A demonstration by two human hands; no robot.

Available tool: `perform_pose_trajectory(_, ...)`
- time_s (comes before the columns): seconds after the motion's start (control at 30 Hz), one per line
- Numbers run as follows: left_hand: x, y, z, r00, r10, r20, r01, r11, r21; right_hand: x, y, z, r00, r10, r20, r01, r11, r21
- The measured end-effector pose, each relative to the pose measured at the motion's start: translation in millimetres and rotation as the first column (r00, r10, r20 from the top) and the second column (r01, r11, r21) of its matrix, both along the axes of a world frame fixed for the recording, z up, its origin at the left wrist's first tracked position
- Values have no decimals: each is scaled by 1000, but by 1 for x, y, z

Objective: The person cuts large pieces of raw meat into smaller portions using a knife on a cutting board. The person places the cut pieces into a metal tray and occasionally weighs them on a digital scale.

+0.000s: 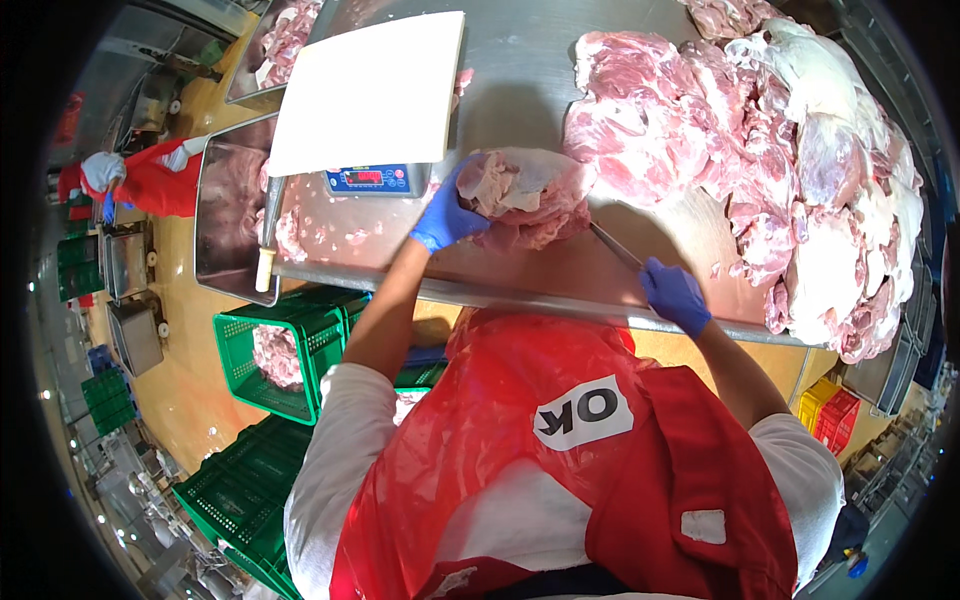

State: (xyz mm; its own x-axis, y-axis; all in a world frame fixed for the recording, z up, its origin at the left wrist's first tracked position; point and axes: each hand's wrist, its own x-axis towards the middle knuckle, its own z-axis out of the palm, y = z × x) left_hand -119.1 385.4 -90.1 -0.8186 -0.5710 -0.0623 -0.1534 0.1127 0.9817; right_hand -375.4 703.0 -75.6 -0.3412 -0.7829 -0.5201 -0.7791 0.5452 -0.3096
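In a blue glove, my left hand (447,212) is closed on the left side of a chunk of raw meat (535,200) with pale fat on top. The chunk is over the metal table (520,75), near its front edge. My right hand (677,297), also gloved in blue, grips a knife (617,246). Its blade slants up and left, with the tip at the chunk's lower right side; I cannot tell whether it has entered the meat. Beyond my left hand is a scale (378,181) with a lit display, under a white board (370,95).
Raw meat slabs (650,130) and a larger pile (840,200) cover the table's right side. A metal tub (228,255) stands left, with a white-handled tool (266,262) across its edge. Green crates (300,390) sit below. A person in a red apron (150,185) is farther left.
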Motion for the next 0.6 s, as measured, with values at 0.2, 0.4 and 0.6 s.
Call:
perform_pose_trajectory(0.2, -10, 2, -11, 992, 68, 105, -40, 967, -252, -79, 25, 6, 953, 53, 299, -10, 990, -143)
perform_pose_trajectory(0.4, -27, 40, 1, 993, -4, 121, 103, 555, -825, -90, 13, -28, 599, -275, 752, 561, 814, -150)
perform_pose_trajectory(0.6, 21, 39, -21, 984, 80, 158, -21, 938, -345, -40, -54, -82, 643, 2, 766, 562, 679, -473)
